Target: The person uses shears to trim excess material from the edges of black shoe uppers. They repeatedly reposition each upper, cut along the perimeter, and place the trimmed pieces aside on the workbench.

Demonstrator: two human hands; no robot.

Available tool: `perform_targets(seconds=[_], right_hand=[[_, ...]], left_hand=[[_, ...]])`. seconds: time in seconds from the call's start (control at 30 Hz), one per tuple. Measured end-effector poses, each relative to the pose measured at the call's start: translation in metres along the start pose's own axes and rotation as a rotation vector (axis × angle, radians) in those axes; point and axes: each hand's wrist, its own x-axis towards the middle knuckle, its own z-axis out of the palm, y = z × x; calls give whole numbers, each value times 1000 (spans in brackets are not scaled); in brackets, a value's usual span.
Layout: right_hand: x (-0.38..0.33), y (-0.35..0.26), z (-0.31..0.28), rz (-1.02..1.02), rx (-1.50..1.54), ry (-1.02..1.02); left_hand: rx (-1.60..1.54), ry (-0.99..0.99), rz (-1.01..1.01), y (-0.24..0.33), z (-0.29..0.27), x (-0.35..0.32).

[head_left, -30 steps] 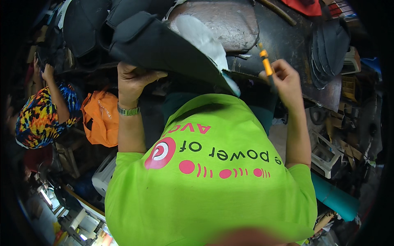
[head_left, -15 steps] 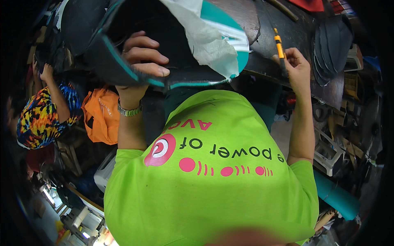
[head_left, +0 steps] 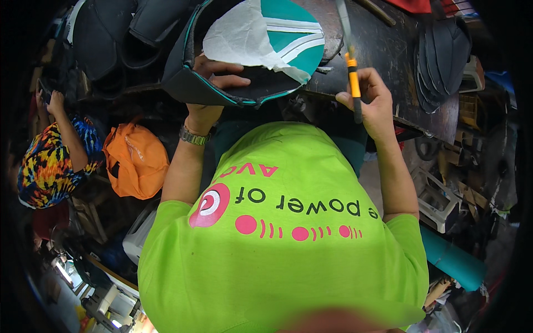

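Observation:
My left hand (head_left: 210, 83) grips the near wall of a black, curved shell piece (head_left: 191, 86) with teal edging, apparently part of a bag. The fingers curl over its rim to the inside; the thumb is hidden. Inside the piece shows a rounded teal panel (head_left: 288, 30) with white strips, partly covered by a torn-edged pale fabric layer (head_left: 236, 33). To the right, my right hand (head_left: 373, 100) is closed around the orange-and-black handle of a long, narrow blade (head_left: 353, 75). The blade points away from me, apart from the shell piece.
A dark worktable (head_left: 383, 50) extends beyond my hands. Stacked black curved panels (head_left: 438, 64) lie at its right end. More black pieces (head_left: 102, 39) sit at the far left. Left of me are an orange bag (head_left: 136, 161) and another person in a multicoloured top (head_left: 53, 161).
The shell piece has turned and shifted, showing more of the teal panel and white strips; my left hand moved right with it. My right hand moved left with the blade.

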Motion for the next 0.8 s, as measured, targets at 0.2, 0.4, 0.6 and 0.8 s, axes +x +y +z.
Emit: perform_targets(seconds=[0.2, 0.4, 0.6, 0.8], right_hand=[[3, -23, 34, -346, -221, 11], [29, -31, 51, -436, -110, 45], [38, -28, 65, -344, 65, -11], [62, -13, 65, -390, 53, 179]], left_hand=[[54, -56, 82, 14, 1, 11], [142, -20, 191, 19, -11, 26], [212, -121, 264, 23, -7, 22], [110, -150, 262, 31, -6, 29]])
